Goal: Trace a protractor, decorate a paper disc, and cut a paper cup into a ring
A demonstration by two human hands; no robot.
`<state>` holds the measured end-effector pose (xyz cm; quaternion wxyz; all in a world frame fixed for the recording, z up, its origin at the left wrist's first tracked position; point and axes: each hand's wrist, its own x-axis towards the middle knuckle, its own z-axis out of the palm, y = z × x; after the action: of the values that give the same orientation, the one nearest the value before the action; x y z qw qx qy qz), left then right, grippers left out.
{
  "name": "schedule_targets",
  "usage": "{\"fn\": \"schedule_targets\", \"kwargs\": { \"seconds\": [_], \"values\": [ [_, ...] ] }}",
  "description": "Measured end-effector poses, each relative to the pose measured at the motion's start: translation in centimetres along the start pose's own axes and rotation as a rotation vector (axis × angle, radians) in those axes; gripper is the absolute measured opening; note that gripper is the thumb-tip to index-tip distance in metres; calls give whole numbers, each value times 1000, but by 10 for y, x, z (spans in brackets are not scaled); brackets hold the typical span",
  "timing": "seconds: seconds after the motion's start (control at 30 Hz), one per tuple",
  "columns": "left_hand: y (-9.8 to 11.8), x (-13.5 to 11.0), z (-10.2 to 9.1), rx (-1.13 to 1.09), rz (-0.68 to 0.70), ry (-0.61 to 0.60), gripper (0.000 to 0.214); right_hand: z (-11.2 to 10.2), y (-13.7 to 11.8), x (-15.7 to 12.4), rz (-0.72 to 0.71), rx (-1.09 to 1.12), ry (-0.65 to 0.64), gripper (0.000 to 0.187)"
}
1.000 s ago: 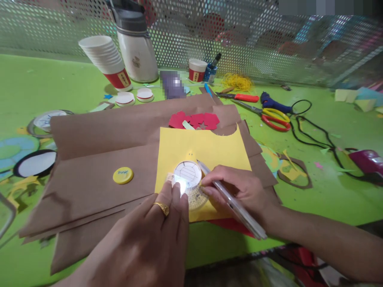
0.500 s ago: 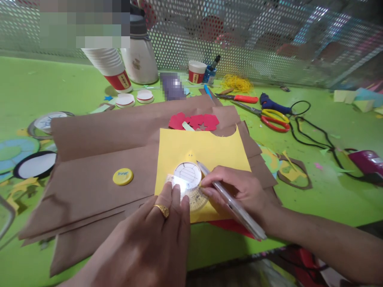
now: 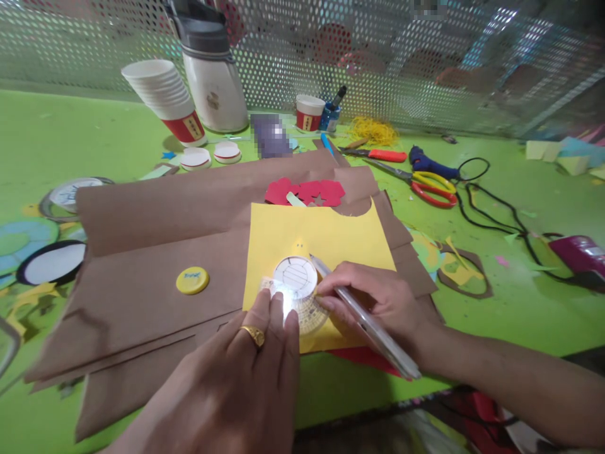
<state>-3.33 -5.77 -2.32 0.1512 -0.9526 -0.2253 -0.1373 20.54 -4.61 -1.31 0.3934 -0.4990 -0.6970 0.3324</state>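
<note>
Through the head camera, I see the left hand (image 3: 236,372) laid palm down, its fingers extended and close together, the fingertips pressing on a clear protractor (image 3: 309,316). A bright glare beside them hides part of its surface. A gold ring (image 3: 256,336) is on one finger. The right hand (image 3: 373,296) pinches a slanting pen (image 3: 373,331) between thumb and fingers, its tip at the far right edge of a white disc (image 3: 296,277) marked with lines. I cannot tell whether the disc lies over or under the protractor where they meet.

Both lie on a yellow sheet (image 3: 326,227), which has a curved notch in its far right edge and two small dark marks beyond the disc. I find the sheet on the right part of the layered brown paper (image 3: 155,265), with a yellow cap (image 3: 192,280) to its left and a red cutout (image 3: 281,189) just past its far edge.

On the green table (image 3: 510,321), I note scissors (image 3: 409,176), a red-handled knife (image 3: 387,155) and a blue glue gun (image 3: 432,164) at far right. At far left, a tilted stack of paper cups (image 3: 163,94) stands before a white jug (image 3: 215,91).
</note>
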Motion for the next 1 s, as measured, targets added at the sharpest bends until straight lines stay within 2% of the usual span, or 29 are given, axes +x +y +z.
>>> {"fn": "schedule_targets", "kwargs": {
  "seconds": [0.17,0.6,1.0],
  "values": [
    [5,0,3,-5,-62,-30,54,0,0,0,5,-1,11,8],
    [4,-10,10,-10,-49,-54,53,2,1,-1,-3,5,26,8],
    [0,-8,7,-18,-23,-64,52,1,0,0,-8,-2,21,8]
  ]
}}
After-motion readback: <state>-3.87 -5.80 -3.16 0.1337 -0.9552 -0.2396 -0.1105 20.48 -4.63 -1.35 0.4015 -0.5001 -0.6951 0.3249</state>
